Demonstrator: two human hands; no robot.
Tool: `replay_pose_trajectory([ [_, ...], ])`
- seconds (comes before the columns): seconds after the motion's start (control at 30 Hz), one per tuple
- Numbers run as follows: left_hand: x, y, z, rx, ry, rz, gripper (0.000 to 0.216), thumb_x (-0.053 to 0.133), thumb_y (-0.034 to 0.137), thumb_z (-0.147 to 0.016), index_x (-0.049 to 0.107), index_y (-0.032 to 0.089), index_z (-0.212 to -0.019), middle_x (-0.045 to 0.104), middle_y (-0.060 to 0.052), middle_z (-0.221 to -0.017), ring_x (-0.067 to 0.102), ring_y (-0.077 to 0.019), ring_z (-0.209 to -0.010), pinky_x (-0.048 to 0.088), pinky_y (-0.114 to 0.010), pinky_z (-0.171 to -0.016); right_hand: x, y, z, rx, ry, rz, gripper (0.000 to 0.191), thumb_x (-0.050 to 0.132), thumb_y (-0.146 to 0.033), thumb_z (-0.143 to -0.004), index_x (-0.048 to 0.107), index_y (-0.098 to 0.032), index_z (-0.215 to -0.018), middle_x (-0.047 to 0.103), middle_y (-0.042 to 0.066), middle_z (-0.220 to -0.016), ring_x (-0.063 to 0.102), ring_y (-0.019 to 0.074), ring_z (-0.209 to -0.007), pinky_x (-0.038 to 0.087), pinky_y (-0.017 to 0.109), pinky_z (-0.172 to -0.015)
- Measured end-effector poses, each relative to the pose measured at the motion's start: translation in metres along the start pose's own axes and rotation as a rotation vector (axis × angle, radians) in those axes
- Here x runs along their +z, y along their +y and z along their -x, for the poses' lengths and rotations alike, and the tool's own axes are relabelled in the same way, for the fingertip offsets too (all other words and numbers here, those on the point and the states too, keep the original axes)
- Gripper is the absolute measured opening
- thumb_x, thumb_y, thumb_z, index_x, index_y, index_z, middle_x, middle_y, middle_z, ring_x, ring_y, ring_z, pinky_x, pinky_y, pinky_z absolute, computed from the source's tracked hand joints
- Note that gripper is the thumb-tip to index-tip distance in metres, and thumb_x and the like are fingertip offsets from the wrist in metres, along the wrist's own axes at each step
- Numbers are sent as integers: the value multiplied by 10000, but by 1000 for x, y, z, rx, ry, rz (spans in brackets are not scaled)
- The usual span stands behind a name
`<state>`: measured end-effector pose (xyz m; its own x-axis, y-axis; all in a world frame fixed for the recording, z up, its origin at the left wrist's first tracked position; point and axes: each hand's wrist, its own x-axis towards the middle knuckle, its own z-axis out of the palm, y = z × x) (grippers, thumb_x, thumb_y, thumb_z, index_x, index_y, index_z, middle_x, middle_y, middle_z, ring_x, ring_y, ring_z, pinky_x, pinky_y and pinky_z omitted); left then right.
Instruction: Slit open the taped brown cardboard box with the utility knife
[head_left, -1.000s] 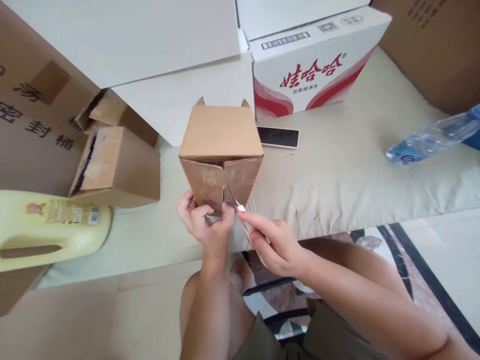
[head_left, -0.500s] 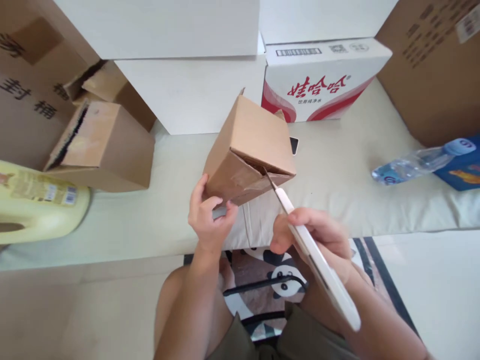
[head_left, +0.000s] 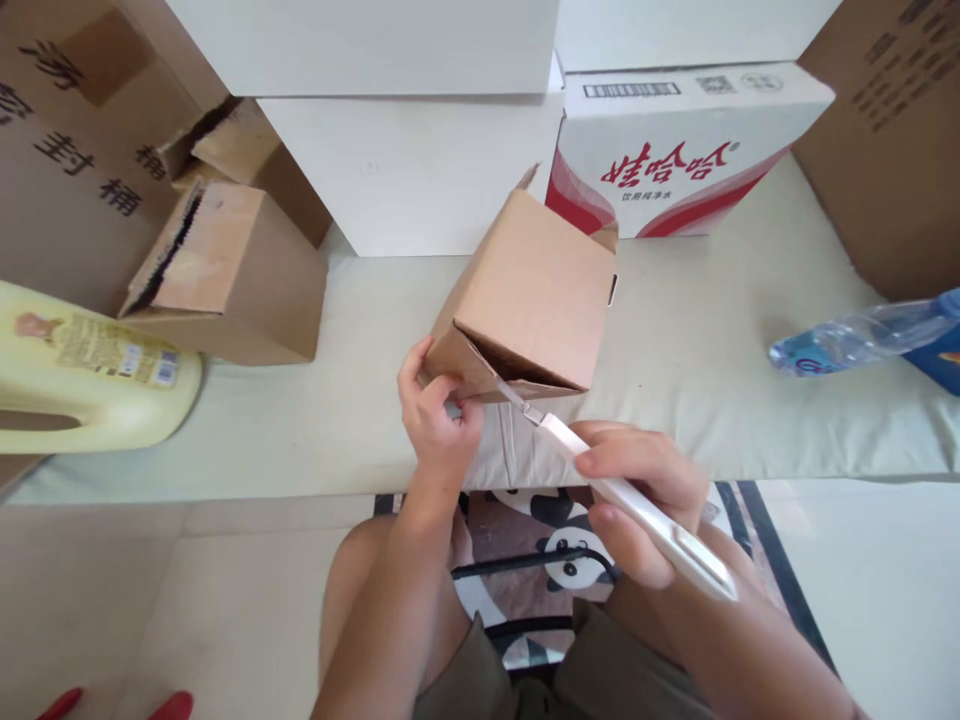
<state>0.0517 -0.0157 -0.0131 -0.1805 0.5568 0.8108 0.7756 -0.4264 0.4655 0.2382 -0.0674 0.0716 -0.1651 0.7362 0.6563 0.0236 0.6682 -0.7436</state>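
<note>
A brown cardboard box (head_left: 536, 285) lies tilted on the cloth-covered surface, its near end facing me with a dark gap along one edge. My left hand (head_left: 439, 410) grips the lower left corner of that end, thumb and fingers curled around the cardboard. In my right hand (head_left: 645, 490) is a white utility knife (head_left: 637, 505), closed in the fingers. Its thin blade reaches the flap at the gap's lower edge; how far the tip goes in is hard to see. A small dark-and-white item (head_left: 613, 289) shows partly behind the box's right side.
White cartons (head_left: 420, 180) and a red-lettered carton (head_left: 690, 150) stand behind. Opened cardboard boxes (head_left: 277, 280) and a yellow jug (head_left: 142, 400) are at left. A clear plastic bottle (head_left: 847, 340) lies at right, against a blue package (head_left: 941, 350). Red tips (head_left: 174, 706) show on the floor.
The knife has moved left and down along the near end of the box, and its handle has turned in my right hand. The gap looks wider. My left hand keeps its hold.
</note>
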Motion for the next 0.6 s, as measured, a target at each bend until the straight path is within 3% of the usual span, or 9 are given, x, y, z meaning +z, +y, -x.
replay_pose_trajectory([
  [0.1,-1,-2,-1,51,31,37,401,620,33,-706,538,251,-1032,593,-87,-1356,612,-248,-1266,522,-403,-979,2,-1,0,70,-40,-140,80,539,-288,-951,566,-270,-1024,380,-79,-587,358,111,-449,335,251,-456],
  [0.2,-3,-4,-2,117,43,22,520,640,90,-734,528,277,-1207,582,-99,-1393,622,-258,-1250,517,-423,-985,5,5,-5,-76,-70,-228,50,547,-232,-908,593,-233,-927,435,-65,-565,390,104,-435,342,247,-446],
  [0.27,-4,-4,-2,144,38,-6,526,650,117,-760,529,283,-1244,582,-113,-1392,630,-259,-1229,527,-418,-965,6,10,-7,-119,-39,-130,75,563,-195,-899,635,-215,-890,500,-37,-573,436,110,-453,363,253,-453],
  [0.4,-4,-1,-3,158,18,-41,512,655,105,-752,538,291,-1214,598,-120,-1356,646,-257,-1200,558,-397,-905,4,11,-5,-57,61,128,125,578,-151,-897,685,-217,-899,539,-17,-608,480,118,-485,373,258,-466],
  [0.6,-3,4,-6,166,44,-18,513,642,61,-711,548,288,-1161,612,-93,-1301,652,-238,-1165,560,-381,-886,-3,-1,-5,-84,-22,375,190,598,-88,-853,708,-206,-953,570,-25,-630,505,95,-490,404,240,-484],
])
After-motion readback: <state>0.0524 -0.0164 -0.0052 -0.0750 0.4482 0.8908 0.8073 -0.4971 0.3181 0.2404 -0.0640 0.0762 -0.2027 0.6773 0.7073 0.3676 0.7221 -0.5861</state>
